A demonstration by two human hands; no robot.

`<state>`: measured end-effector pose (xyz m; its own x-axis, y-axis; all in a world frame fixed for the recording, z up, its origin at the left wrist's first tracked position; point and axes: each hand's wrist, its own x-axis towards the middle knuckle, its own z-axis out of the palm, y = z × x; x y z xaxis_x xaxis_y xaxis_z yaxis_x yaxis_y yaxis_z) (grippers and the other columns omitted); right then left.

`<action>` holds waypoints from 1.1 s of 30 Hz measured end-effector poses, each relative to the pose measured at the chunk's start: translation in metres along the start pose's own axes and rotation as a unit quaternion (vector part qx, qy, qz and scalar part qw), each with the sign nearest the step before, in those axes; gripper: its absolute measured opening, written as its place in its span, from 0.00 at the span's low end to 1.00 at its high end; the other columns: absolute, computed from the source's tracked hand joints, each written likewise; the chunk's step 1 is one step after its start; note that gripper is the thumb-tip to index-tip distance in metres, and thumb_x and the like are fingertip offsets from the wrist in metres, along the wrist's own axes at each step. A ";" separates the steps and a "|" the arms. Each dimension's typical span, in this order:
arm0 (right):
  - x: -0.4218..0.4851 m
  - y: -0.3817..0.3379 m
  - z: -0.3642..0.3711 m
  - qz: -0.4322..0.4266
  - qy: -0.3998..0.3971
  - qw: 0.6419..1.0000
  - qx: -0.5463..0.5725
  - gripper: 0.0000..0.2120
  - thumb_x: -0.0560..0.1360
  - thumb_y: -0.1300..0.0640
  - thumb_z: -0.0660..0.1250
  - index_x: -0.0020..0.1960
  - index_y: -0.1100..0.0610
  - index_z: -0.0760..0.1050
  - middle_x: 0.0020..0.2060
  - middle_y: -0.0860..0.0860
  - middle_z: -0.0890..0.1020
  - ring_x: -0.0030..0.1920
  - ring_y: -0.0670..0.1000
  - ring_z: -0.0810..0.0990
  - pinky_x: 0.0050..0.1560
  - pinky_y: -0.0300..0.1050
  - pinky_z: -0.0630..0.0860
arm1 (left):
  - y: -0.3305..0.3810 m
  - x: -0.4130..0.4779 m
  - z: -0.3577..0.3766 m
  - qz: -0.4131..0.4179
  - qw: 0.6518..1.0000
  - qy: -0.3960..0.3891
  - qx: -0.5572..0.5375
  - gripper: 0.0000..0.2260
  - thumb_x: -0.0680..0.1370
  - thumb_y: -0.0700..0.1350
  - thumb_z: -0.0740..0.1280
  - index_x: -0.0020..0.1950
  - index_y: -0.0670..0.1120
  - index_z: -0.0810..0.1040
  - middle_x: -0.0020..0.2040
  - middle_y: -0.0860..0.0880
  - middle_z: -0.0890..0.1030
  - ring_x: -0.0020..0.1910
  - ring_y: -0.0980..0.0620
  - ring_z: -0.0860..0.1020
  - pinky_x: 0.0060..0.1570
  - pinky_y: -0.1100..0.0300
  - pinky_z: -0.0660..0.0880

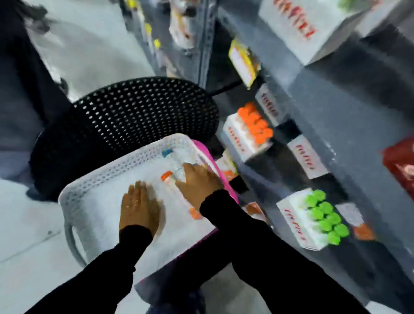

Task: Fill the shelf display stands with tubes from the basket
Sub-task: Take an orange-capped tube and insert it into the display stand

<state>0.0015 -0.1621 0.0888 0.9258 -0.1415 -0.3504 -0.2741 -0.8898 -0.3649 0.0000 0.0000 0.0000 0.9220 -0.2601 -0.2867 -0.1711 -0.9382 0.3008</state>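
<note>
Hands work inside the white basket: left hand flat and released mid-floor, right hand by the far-right rim, fingers on an orange-capped tube, grasp unclear. Bare floor lies toward its left rim.

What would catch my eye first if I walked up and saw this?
Probably the bright caps: a stand of orange-capped tubes and one of green-capped tubes on the grey shelf at right. Next, both hands, the left hand and right hand, reaching into the white basket at centre.
</note>
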 end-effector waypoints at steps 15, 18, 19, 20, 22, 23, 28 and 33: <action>0.071 -0.031 0.070 -0.022 -0.111 0.984 -0.139 0.16 0.77 0.62 0.61 0.64 0.64 0.68 0.57 0.62 0.78 0.57 0.62 0.77 0.49 0.52 0.77 | -0.026 0.011 0.038 -0.013 0.995 -0.061 0.076 0.29 0.75 0.55 0.53 0.66 0.33 0.68 0.67 0.35 0.71 0.65 0.35 0.70 0.61 0.40 0.70; 0.071 -0.033 0.051 -0.018 -0.140 0.986 -0.087 0.12 0.76 0.60 0.63 0.58 0.62 0.74 0.55 0.61 0.80 0.54 0.62 0.79 0.49 0.51 0.78 | -0.029 0.011 0.041 -0.010 0.996 -0.071 0.062 0.29 0.76 0.54 0.52 0.66 0.33 0.67 0.67 0.34 0.70 0.66 0.34 0.69 0.62 0.39 0.68; 0.070 -0.032 0.041 -0.017 -0.144 0.987 -0.072 0.11 0.76 0.59 0.64 0.55 0.62 0.76 0.54 0.61 0.80 0.53 0.62 0.79 0.49 0.50 0.78 | -0.029 0.010 0.039 -0.006 0.996 -0.069 0.059 0.30 0.76 0.54 0.52 0.66 0.32 0.67 0.67 0.33 0.70 0.66 0.33 0.69 0.62 0.38 0.68; 0.067 -0.031 0.029 -0.013 -0.145 0.988 -0.059 0.09 0.75 0.59 0.66 0.53 0.63 0.77 0.53 0.60 0.81 0.52 0.61 0.80 0.46 0.47 0.77 | -0.028 0.010 0.037 -0.004 0.996 -0.071 0.056 0.30 0.77 0.55 0.51 0.67 0.32 0.66 0.67 0.33 0.70 0.66 0.33 0.68 0.63 0.38 0.67; 0.061 -0.025 0.004 0.000 -0.137 0.990 -0.040 0.07 0.71 0.57 0.70 0.44 0.61 0.77 0.46 0.58 0.81 0.48 0.59 0.79 0.38 0.41 0.72 | -0.026 0.007 0.034 -0.001 0.996 -0.070 0.058 0.32 0.78 0.56 0.47 0.67 0.31 0.65 0.68 0.32 0.68 0.67 0.31 0.66 0.65 0.38 0.64; 0.057 -0.021 -0.010 0.007 -0.131 0.991 -0.035 0.09 0.70 0.56 0.72 0.38 0.59 0.74 0.40 0.55 0.80 0.45 0.57 0.78 0.35 0.40 0.70 | -0.023 0.005 0.031 -0.002 0.996 -0.068 0.051 0.33 0.77 0.57 0.45 0.68 0.31 0.63 0.69 0.31 0.66 0.68 0.31 0.64 0.66 0.38 0.62; 0.018 0.000 -0.097 0.045 -0.087 0.995 -0.002 0.14 0.68 0.52 0.73 0.30 0.56 0.71 0.37 0.54 0.76 0.41 0.53 0.72 0.36 0.43 0.70 | 0.012 0.012 0.010 0.030 0.996 -0.056 0.064 0.32 0.78 0.56 0.44 0.73 0.35 0.50 0.75 0.35 0.52 0.75 0.37 0.50 0.74 0.46 0.49; -0.046 0.033 -0.178 0.090 -0.028 0.996 -0.006 0.09 0.69 0.51 0.72 0.41 0.58 0.81 0.34 0.54 0.79 0.34 0.50 0.77 0.31 0.36 0.72 | 0.110 0.033 -0.026 0.191 0.981 0.005 0.044 0.27 0.81 0.50 0.51 0.73 0.34 0.50 0.75 0.35 0.51 0.75 0.39 0.50 0.74 0.48 0.47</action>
<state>-0.0033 -0.2625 0.2465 0.8461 -0.2739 -0.4573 -0.4304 -0.8572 -0.2827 0.0204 -0.1055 0.0468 0.7887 -0.5938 -0.1589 -0.5329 -0.7894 0.3049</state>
